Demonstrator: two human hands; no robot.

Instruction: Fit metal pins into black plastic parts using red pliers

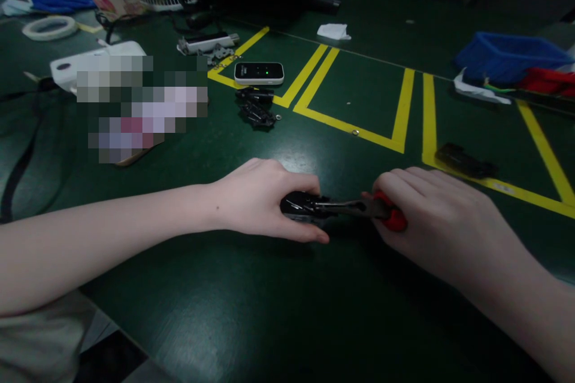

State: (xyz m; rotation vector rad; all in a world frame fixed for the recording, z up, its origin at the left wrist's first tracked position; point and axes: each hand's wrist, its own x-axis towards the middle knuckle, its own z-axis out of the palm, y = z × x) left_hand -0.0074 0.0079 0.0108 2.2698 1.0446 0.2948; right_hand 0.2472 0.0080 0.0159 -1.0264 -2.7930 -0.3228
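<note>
My left hand (pixel 263 197) is closed around a glossy black plastic part (pixel 300 206), with thumb and fingers on its two sides. In my right hand (pixel 433 209) are long-nosed pliers (pixel 362 207) with red handles, gripped in a fist. Their metal jaws point left and meet the right end of the black part. Whatever lies between the jaw tips is too small and dark to make out. Beyond my left hand lies a small heap of black plastic parts (pixel 256 109), with a little metal ring (pixel 278 117) beside it.
A black-topped device (pixel 259 73) with a green light lies inside yellow tape lines (pixel 350 127) on the green table (pixel 202 329). Another ring (pixel 355 132) rests near the tape. At right are a dark part (pixel 465 160) and a blue bin (pixel 507 57); a white device (pixel 101 60) stands left.
</note>
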